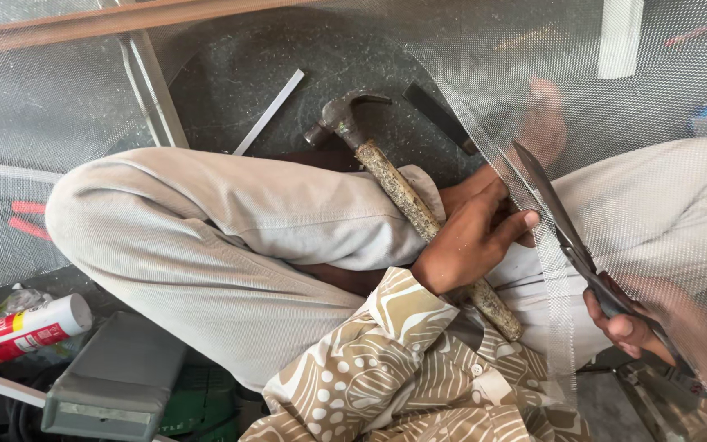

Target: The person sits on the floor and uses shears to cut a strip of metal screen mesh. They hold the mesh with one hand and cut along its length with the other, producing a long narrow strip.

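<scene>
Mesh (533, 245), a fine grey sheet of window screen, hangs across the person's lap and covers most of the view. Nearest the camera, the right hand (628, 323) has its fingers wrapped shut round the handles of one pair of shears (562, 225). The blades' long axis runs from that hand up and to the left, with the tip at the mesh's cut edge. The left hand (472, 237) lies just left of the blades, the nearer of the two to the cut line; its fingers are pressed together, and it pins the mesh edge down against the thigh. One claw hammer (407, 196) rests slantwise over the bent leg, its rough handle passing under that left hand and its head pointing to the floor (288, 49) beyond. At the lower left lie one sealant tube (22, 327) and one grey metal box section (116, 381). Farther off on the dark floor lie two pale metal strips (270, 110).
</scene>
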